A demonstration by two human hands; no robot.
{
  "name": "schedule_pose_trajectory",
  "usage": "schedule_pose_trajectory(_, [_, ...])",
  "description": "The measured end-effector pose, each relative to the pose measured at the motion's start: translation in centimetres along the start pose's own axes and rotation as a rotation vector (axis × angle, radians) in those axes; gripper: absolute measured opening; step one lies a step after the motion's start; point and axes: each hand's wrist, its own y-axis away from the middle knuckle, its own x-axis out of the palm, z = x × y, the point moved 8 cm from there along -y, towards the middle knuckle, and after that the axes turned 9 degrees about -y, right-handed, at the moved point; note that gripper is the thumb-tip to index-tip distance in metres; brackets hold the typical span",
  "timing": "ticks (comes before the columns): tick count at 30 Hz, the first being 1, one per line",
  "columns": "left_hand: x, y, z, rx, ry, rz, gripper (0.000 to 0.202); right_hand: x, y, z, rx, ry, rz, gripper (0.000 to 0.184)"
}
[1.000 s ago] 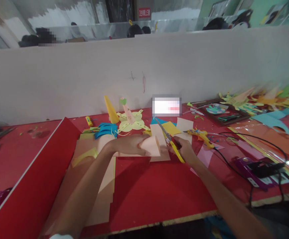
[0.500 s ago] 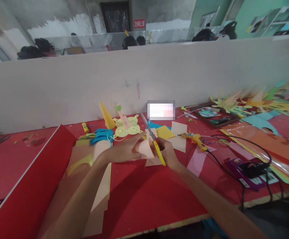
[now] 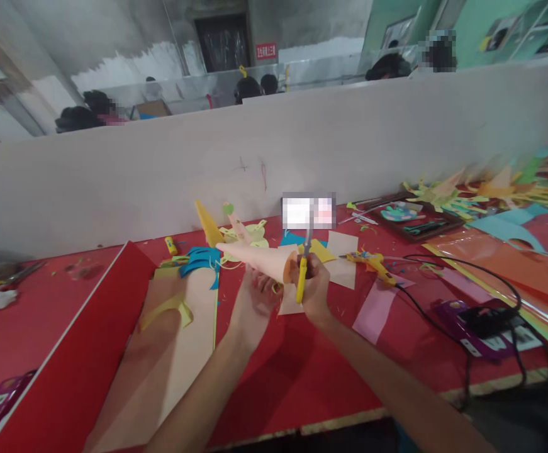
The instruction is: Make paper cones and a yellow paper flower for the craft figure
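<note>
A pale peach paper cone (image 3: 255, 255) lies sideways in the air, its point to the left and its wide mouth to the right. My right hand (image 3: 318, 283) is closed round scissors (image 3: 302, 277) with yellow handles, the blades pointing up and away. Its fingers are also at the cone's mouth; whether they pinch the rim is partly hidden. Just under the cone is my left hand (image 3: 255, 302), palm upward, fingers loosely curled and not wrapped round it. Behind the cone stand a yellow paper cone (image 3: 206, 223) and a pale-yellow petal-shaped paper piece (image 3: 255, 234).
On the red table (image 3: 274, 390), a yellow glue gun (image 3: 372, 264) trails its cable by a purple box (image 3: 476, 327). Peach sheets (image 3: 174, 358) and blue strips (image 3: 201, 259) lie left, beside a red upright board (image 3: 80, 352). A white partition (image 3: 170, 189) runs behind; people are beyond it.
My left hand has come off its grip round the cone and turned palm up below it, exposing the cone's full length. The scissors have swung more upright. The view has shifted slightly.
</note>
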Motion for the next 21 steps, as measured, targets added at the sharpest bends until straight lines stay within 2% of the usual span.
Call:
schedule_pose_trajectory(2, [1.5,-0.8,-1.2,0.053,0.071,0.014,0.032,-0.2,0.6,-0.3,0.017,-0.068,-0.041,0.032])
schedule_pose_trajectory(5, [2.7,-2.0,-2.8,0.149,0.106,-0.022,0.025,-0.2,1.1,-0.8,0.051,-0.114,-0.002,0.035])
schedule_pose_trajectory(8, [3.0,-3.7,-3.8,0.215,0.078,-0.039,0.025,-0.8,1.1,-1.2,0.07,-0.109,0.01,0.036])
schedule_pose_trajectory(10, [2.6,-4.8,-4.5,0.255,0.019,-0.072,0.031,-1.3,0.7,-1.5,0.082,-0.109,0.02,0.038])
schedule_pose_trajectory(14, [0.4,-6.4,-6.3,0.334,-0.228,-0.136,0.045,-2.1,-0.3,-2.3,0.125,-0.143,0.025,0.045])
schedule_pose_trajectory(17, [-2.4,-7.0,-7.8,0.398,-0.417,-0.15,0.054,-2.2,-0.6,-2.8,0.171,-0.168,0.026,0.049])
schedule_pose_trajectory(21, [-6.8,-6.7,-12.2,0.736,-0.737,-0.265,0.059,-1.7,-0.3,-2.9,0.183,-0.132,0.095,0.045])
